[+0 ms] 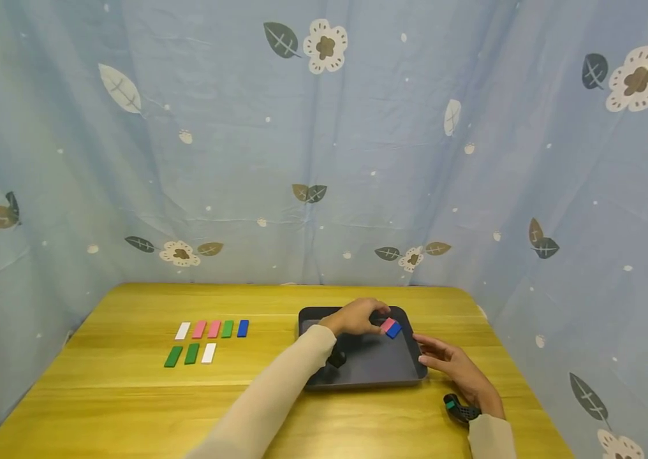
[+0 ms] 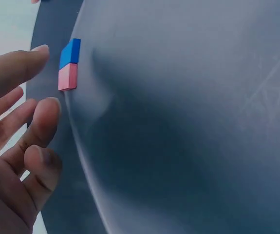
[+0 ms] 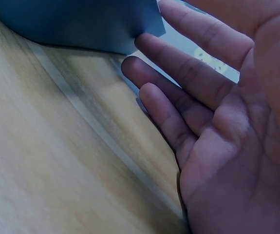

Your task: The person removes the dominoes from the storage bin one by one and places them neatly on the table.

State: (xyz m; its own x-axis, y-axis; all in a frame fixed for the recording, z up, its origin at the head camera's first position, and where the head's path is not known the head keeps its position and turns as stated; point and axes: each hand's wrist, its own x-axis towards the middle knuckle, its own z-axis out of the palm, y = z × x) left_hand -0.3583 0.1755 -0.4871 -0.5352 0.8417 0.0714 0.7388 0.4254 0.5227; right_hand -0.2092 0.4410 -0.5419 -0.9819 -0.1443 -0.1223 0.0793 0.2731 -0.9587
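My left hand (image 1: 358,317) reaches over the dark tray (image 1: 365,384), fingers loosely bent and holding nothing. Just beyond its fingertips are a blue block (image 1: 395,329) and a pink block (image 1: 387,324), end to end against the tray's right side. The left wrist view shows the blue block (image 2: 70,53) and pink block (image 2: 67,77) apart from the thumb and fingers. Outside the tray's right wall, my right hand (image 1: 457,371) has its fingers extended, fingertips right at the rim. In the right wrist view the palm is bare beside the tray wall (image 3: 76,24).
Several flat blocks lie in two rows on the left of the wooden table (image 1: 129,408). The back row includes a white block (image 1: 183,330) and a blue block (image 1: 243,328); a dark green block (image 1: 173,356) is in front. A floral curtain (image 1: 232,146) hangs behind.
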